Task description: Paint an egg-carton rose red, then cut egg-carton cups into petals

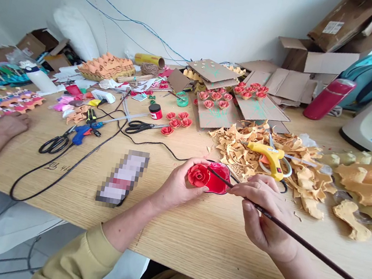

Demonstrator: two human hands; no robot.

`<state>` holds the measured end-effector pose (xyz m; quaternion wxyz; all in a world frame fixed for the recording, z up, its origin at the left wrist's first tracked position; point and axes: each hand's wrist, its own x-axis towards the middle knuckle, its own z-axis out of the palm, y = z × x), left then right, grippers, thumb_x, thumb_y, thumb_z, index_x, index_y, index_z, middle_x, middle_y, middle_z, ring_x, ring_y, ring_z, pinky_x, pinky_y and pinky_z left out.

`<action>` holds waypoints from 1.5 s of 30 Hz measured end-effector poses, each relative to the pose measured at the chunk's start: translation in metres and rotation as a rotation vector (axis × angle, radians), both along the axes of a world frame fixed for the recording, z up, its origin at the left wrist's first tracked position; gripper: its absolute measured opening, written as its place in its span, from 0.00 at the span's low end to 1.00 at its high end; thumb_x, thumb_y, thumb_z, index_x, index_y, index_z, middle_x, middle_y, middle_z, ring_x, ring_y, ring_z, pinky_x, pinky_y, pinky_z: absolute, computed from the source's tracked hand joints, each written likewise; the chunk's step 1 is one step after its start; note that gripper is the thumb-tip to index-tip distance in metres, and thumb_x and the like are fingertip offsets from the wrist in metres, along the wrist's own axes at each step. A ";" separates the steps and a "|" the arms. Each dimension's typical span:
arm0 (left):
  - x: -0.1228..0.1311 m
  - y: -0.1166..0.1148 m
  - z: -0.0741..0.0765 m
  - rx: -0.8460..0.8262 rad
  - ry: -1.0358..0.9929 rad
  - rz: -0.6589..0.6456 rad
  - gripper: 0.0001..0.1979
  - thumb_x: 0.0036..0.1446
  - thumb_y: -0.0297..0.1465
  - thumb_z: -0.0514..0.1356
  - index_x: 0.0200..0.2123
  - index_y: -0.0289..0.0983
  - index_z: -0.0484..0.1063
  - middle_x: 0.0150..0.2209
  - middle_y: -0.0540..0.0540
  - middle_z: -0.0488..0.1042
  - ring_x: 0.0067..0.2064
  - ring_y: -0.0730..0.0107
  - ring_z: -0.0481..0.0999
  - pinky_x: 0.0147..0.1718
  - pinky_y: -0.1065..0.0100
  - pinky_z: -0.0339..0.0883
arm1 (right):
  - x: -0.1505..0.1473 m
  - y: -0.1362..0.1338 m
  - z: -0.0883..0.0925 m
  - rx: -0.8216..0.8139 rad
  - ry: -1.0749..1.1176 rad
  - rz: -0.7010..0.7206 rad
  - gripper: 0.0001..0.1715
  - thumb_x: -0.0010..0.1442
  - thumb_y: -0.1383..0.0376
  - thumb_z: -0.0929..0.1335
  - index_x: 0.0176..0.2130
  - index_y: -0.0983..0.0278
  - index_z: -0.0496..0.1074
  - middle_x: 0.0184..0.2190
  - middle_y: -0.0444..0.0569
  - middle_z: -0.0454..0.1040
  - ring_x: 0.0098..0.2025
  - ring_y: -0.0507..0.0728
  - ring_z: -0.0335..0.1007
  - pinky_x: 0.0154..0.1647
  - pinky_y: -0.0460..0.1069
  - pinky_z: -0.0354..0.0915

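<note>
Far to the left of the red dish (220, 185), a co-worker's hand (12, 124) rests on the table (177, 235). Nearer the dish, on that same side, lie a blue glue gun (81, 134) and a phone (124, 177); beyond it and to its left are a black-lidded jar (155, 111) and four loose roses (175, 123). My left hand (178, 183) closes thumb and fingers around a red rose (198, 175) at the dish's left end; I cannot tell whether they touch the dish. From the dish's right, my right hand (266, 215) pinches a dark brush (293, 234), its tip by the rose's edge. Beyond the dish, to its right, a yellow glue gun (274, 162) lies among orange scraps (231, 144).
</note>
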<state>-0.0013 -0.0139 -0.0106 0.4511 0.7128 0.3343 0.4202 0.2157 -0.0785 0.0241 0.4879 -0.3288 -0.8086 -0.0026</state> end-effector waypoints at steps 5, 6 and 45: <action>-0.003 0.001 -0.001 -0.044 -0.029 -0.017 0.30 0.51 0.37 0.72 0.56 0.37 0.68 0.57 0.37 0.75 0.56 0.58 0.77 0.57 0.62 0.69 | 0.002 0.000 -0.003 -0.019 -0.029 0.023 0.16 0.64 0.73 0.62 0.50 0.62 0.69 0.34 0.49 0.78 0.32 0.56 0.72 0.44 0.57 0.65; -0.003 0.001 -0.001 -0.054 -0.038 -0.020 0.31 0.52 0.37 0.72 0.56 0.37 0.68 0.57 0.37 0.75 0.57 0.58 0.77 0.57 0.62 0.69 | 0.004 0.000 -0.004 -0.024 -0.036 0.027 0.16 0.64 0.73 0.62 0.49 0.62 0.69 0.34 0.49 0.78 0.32 0.56 0.72 0.44 0.57 0.64; -0.007 0.001 -0.002 0.061 0.054 -0.062 0.35 0.55 0.33 0.69 0.64 0.38 0.63 0.64 0.36 0.70 0.63 0.55 0.72 0.62 0.59 0.66 | 0.005 0.002 0.000 -0.066 0.008 0.052 0.13 0.65 0.71 0.62 0.46 0.61 0.70 0.31 0.47 0.77 0.31 0.57 0.72 0.43 0.57 0.65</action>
